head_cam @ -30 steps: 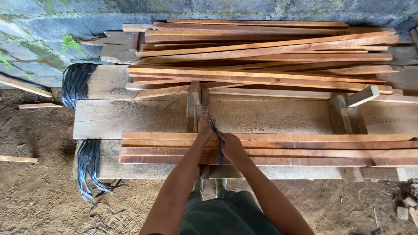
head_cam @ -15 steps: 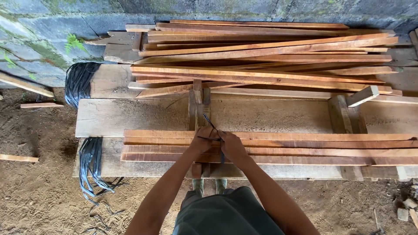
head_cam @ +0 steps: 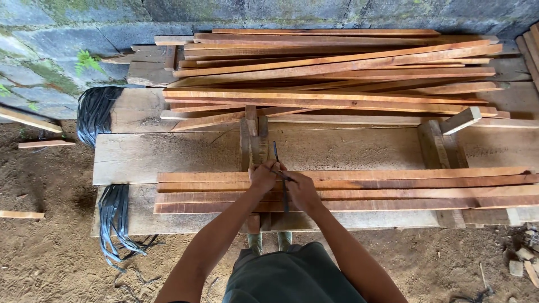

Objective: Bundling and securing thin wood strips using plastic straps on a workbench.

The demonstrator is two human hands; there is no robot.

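A thin, dark strap ran across a bundle of long reddish-brown wooden slats that lay flat on the weathered plank bench, its upper end reaching past the slats onto the bench. The left hand and right hand were both closed on the strap, meeting just above the slats. More slats lay stacked behind.

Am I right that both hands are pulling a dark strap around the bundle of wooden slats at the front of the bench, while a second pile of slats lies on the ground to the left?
Not quite. The head view shows the second pile of slats lying at the back of the bench, against the wall, not on the ground. The rest holds: the left hand and right hand hold a dark strap at the front bundle.
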